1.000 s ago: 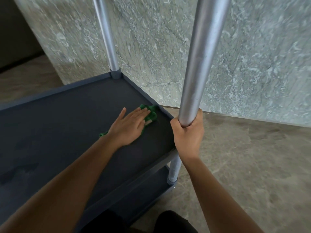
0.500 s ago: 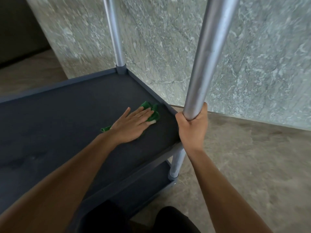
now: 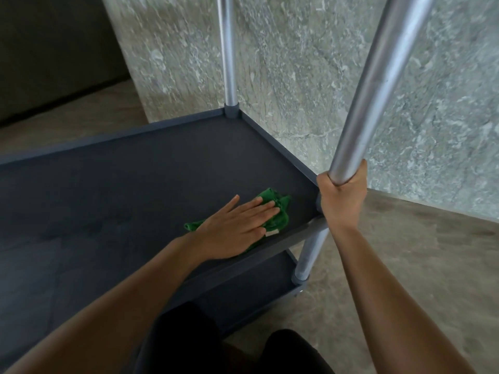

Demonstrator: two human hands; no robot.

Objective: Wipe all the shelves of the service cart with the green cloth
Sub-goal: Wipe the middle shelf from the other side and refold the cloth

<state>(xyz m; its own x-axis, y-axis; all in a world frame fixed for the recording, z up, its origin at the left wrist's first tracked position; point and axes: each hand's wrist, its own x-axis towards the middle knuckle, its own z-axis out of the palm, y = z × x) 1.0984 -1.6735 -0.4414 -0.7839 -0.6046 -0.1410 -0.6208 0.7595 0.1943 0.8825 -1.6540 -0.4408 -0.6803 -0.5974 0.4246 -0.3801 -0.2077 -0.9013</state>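
- A veined grey-green stone wall (image 3: 297,76) and a stone floor (image 3: 405,265) lie behind the service cart (image 3: 280,148).
- The task looks partly done at best. The wiping is at the near right corner of one dark shelf (image 3: 162,171), and how much of it is already clean cannot be told.
- A lower shelf (image 3: 259,290) shows beneath and probably remains to be wiped.
- The left hand (image 3: 237,230) lies flat with its fingers straight and together. It presses the bunched green cloth (image 3: 279,211) onto the shelf near that corner.
- The right hand (image 3: 341,201) is wrapped tightly round the near metal post (image 3: 378,90) just above the shelf corner, likely steadying the cart.
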